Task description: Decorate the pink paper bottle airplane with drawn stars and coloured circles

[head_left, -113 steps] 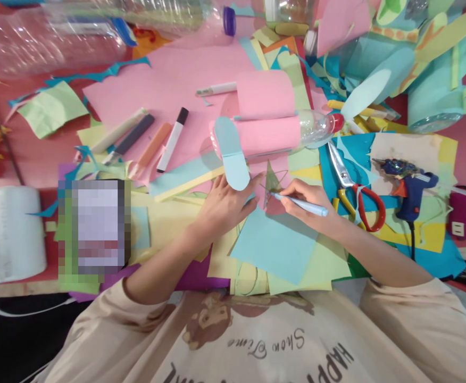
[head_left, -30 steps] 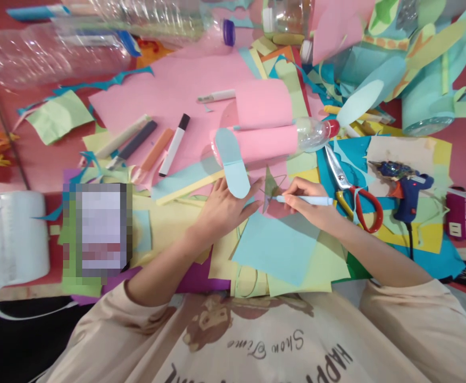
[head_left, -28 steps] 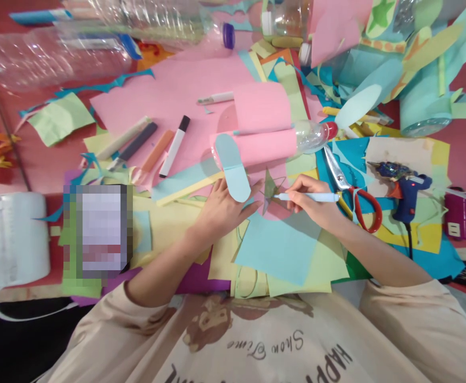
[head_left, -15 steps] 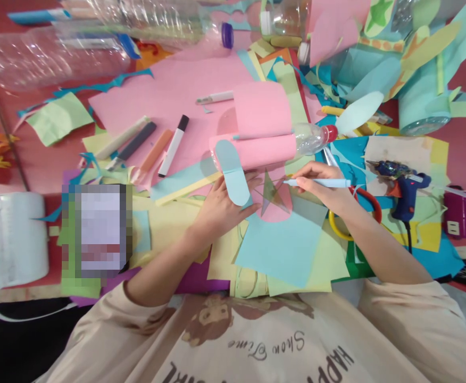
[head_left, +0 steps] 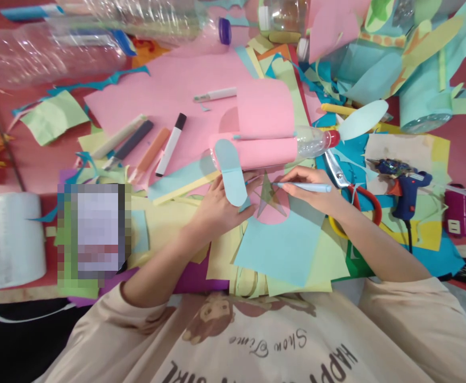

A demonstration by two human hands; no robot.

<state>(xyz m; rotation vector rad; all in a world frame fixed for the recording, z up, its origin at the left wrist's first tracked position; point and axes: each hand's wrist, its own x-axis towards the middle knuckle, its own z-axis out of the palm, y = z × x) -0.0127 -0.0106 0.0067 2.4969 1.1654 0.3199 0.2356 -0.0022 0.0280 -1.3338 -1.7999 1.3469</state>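
My right hand (head_left: 310, 189) grips a light blue marker (head_left: 316, 187), its tip on a green star shape (head_left: 268, 196) drawn on a rounded pink paper piece (head_left: 279, 210). Fingers spread, my left hand (head_left: 221, 205) lies flat at the left edge of that piece. A light blue paper strip with rounded ends (head_left: 233, 178) covers part of its fingers. Just beyond both hands a clear bottle with a red cap (head_left: 315, 142) lies on its side, wrapped in pink paper (head_left: 265, 151). Below the pink piece is a light blue sheet (head_left: 279, 247).
Red-and-yellow scissors (head_left: 366, 205) and a blue glue gun (head_left: 406, 197) lie at the right. Several markers (head_left: 171, 144) rest on pink paper at the left. Clear bottles (head_left: 53, 56) lie at the far left. A paper-covered blue bottle (head_left: 422, 103) stands at the far right.
My right hand has moved slightly left with the marker, uncovering more of the scissors' blades. More green now fills the star. My left hand is nearly unchanged.
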